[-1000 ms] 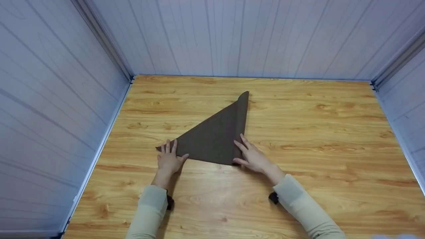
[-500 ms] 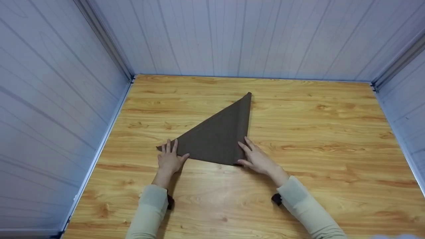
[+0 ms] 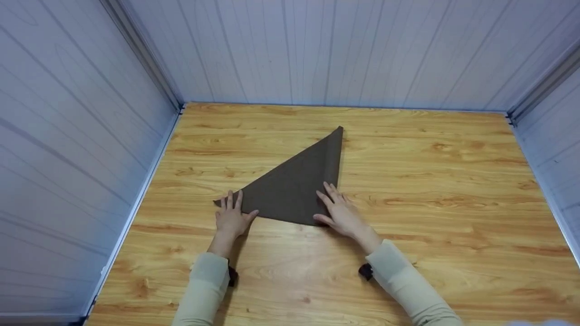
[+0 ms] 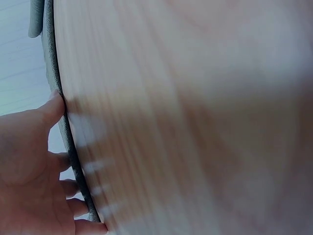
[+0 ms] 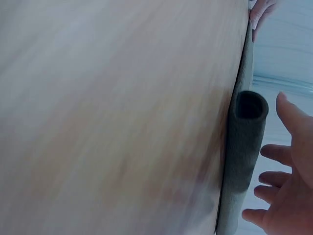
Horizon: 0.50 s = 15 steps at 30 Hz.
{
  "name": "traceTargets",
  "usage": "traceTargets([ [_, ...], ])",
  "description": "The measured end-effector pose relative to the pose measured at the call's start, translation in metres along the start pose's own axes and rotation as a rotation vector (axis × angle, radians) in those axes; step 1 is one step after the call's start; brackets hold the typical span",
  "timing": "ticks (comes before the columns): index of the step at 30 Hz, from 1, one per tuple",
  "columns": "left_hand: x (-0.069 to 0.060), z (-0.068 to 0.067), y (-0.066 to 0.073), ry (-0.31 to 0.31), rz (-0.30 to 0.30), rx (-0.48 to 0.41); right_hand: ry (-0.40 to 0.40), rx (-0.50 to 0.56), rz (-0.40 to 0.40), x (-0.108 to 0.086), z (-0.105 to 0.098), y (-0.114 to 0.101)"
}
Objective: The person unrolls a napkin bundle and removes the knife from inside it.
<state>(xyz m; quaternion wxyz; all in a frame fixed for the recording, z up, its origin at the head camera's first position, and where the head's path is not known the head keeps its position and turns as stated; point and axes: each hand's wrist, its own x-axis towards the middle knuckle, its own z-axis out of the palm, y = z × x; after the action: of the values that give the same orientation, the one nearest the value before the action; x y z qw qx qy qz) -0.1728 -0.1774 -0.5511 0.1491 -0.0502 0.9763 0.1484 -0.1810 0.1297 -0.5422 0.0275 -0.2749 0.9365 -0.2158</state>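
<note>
A dark brown cloth (image 3: 287,188) lies on the table as a triangle, one tip at the left and another at the far end. Its right edge forms a strip (image 3: 334,158); in the right wrist view this is a hollow roll (image 5: 242,156) with its near end round. My left hand (image 3: 232,219) rests with spread fingers on the left tip. Above the near end of the roll is my right hand (image 3: 345,216), its fingers loosely extended. In the right wrist view those fingers (image 5: 276,152) stand slightly apart from the roll.
The wood-grain table (image 3: 430,194) extends around the cloth. Pale panelled walls close it off at the back (image 3: 299,50), the left (image 3: 68,158) and the right (image 3: 553,131). A small dark device (image 3: 366,271) sits below the right cuff.
The cloth's far tip has straightened and shifted slightly right. My right hand moved a little right, then back left over the cloth's edge. My left hand has stayed in place.
</note>
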Motion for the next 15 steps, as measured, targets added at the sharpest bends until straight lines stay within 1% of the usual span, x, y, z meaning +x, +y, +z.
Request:
traceTargets([
  [6, -0.001, 0.001, 0.001, 0.004, 0.003, 0.025, -0.023, -0.024, 0.001, 0.007, 0.006, -0.002],
  [15, 0.000, 0.000, 0.000, 0.007, 0.007, 0.011, -0.057, -0.083, 0.012, 0.018, 0.010, -0.004],
])
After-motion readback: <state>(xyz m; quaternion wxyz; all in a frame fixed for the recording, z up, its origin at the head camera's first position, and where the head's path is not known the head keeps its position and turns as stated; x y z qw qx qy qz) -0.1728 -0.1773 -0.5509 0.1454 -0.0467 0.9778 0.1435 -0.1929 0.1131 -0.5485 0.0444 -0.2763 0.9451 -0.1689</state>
